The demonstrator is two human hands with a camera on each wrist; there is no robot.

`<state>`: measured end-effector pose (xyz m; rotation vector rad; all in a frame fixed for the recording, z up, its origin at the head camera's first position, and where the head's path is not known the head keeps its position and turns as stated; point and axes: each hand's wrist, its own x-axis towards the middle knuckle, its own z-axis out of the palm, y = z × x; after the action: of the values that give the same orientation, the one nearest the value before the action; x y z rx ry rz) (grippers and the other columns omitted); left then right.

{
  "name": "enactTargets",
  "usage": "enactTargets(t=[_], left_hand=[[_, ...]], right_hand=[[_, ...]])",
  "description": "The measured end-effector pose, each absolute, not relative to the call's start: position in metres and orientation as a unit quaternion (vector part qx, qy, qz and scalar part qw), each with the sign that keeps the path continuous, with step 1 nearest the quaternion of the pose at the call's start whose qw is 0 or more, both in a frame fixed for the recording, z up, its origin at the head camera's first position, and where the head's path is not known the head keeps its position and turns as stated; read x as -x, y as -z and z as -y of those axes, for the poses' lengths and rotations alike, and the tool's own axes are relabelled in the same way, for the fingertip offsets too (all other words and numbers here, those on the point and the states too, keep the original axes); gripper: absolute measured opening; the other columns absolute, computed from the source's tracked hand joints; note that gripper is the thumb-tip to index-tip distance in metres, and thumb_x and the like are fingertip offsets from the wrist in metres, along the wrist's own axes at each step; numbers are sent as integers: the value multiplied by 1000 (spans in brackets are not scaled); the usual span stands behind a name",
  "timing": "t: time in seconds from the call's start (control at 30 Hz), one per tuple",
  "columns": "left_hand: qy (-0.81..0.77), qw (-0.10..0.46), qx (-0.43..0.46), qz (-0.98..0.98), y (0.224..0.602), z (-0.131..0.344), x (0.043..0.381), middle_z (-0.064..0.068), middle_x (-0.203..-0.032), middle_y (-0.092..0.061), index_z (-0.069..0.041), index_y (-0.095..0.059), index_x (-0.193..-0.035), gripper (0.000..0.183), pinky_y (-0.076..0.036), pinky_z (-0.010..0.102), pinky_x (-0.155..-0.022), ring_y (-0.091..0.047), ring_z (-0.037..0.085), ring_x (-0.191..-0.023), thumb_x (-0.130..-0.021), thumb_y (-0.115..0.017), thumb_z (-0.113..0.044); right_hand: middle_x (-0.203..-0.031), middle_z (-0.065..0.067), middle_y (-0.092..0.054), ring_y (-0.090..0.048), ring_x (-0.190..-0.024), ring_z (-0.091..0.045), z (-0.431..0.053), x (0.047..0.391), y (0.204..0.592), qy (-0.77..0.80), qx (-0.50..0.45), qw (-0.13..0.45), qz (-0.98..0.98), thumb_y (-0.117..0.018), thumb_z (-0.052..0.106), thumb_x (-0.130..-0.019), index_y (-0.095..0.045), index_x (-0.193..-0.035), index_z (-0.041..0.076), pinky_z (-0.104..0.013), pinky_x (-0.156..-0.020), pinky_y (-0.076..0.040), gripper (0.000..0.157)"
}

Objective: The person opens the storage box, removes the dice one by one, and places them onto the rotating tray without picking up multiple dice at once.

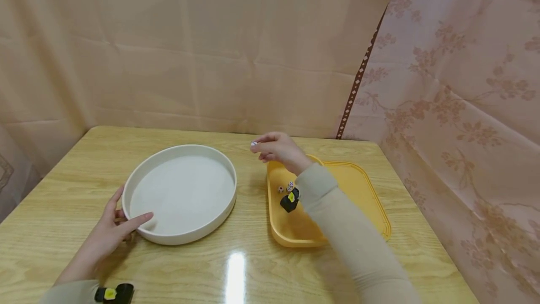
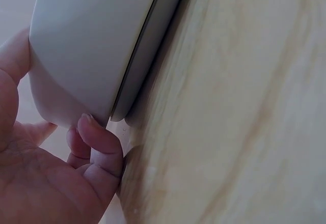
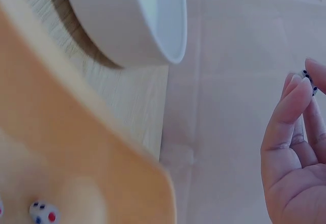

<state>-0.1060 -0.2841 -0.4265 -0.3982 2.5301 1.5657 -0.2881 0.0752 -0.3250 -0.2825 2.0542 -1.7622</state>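
Note:
A white die [image 1: 254,143] is pinched between the thumb and fingertips of my right hand [image 1: 280,149], raised above the far left corner of the yellow tray [image 1: 274,229]. The right wrist view shows dark pips on this die [image 3: 314,89]. Several other dice [image 1: 289,186] lie inside the yellow tray, partly behind my wrist strap. My left hand [image 1: 111,229] grips the near left rim of a round white tray [image 1: 181,191], thumb over the edge and fingers outside against the wall. In the left wrist view, curled fingers [image 2: 99,142] touch the tray's lower side.
A flat yellow lid [image 1: 358,186] lies to the right of the yellow tray and partly under it. Both trays stand on a wooden table [image 1: 249,266], a strip of wood between them. Beige curtain [image 1: 211,60] hangs behind, with flowered pink cloth [image 1: 472,107] at the right.

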Motion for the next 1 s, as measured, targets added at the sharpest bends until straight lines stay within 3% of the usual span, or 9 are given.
enactTargets(t=[0.33,0.6,1.0], left_hand=[[-526,72,132,-837,429,285,103,24,-122,-40,-17,25,-155,111,-47,27,-61,-51,11,-79,-95,-66,-40],[-525,74,135,-837,427,283,102,22,-120,-40,-17,24,-155,112,-47,27,-62,-51,11,-79,-94,-66,-41],[-529,81,144,-832,428,285,103,22,-121,-43,-19,26,-155,112,-47,27,-64,-52,12,-81,-94,-65,-43]], right_hand=[[-90,-2,-71,-60,-68,-14,-53,282,320,624,115,226,-739,-73,10,-89,-66,-112,-1,-25,-70,-55,26],[-87,-1,-69,-60,-66,-15,-34,276,319,632,125,238,-727,-71,6,-89,-66,-110,-2,-23,-65,-54,23],[-79,1,-68,-59,-61,-10,-9,270,333,630,129,273,-716,-70,2,-89,-62,-122,-9,-20,-61,-53,35]])
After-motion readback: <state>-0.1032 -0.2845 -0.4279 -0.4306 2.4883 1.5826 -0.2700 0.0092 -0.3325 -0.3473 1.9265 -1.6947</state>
